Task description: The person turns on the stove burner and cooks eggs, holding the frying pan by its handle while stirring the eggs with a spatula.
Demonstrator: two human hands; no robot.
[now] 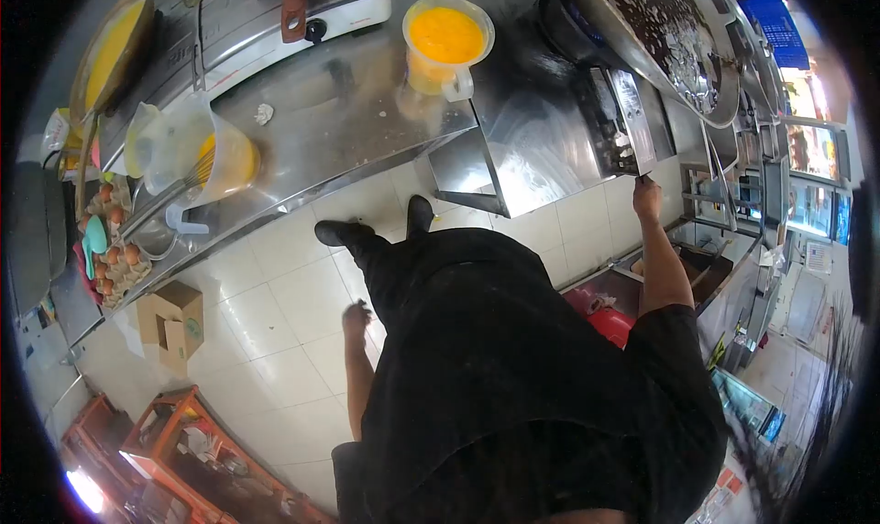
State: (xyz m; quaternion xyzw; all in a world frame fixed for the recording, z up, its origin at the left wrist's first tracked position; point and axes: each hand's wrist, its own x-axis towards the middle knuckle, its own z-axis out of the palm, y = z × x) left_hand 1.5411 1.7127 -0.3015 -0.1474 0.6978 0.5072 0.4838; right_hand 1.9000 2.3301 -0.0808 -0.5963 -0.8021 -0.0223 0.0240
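1. Black clothing (513, 341) on the person's body fills the lower middle, nearest the camera.
2. Metal panel (631, 121): a long, narrow, shiny strip at the right end of the counter, its inner side dark and spotted with pale residue.
3. Right hand (647, 197): its fingers meet the panel's near end; whether they grip it, I cannot tell.
4. Left hand (357, 319): well apart from the right, hanging over the tiled floor, fingers curled; whether it holds anything is unclear.
5. Large pan (665, 29), beyond the panel: tilted, dark inside, with pale flecks and wet shine.
6. Clear jug (426, 77), on the steel counter (321, 130): orange-yellow liquid inside, handle towards the person.
7. Second jug (240, 157), further left: yellow liquid and a leaning wire whisk (197, 176).
8. Round pan (137, 43), far left: yellow contents.
9. Egg tray (115, 281), below it: brown eggs.
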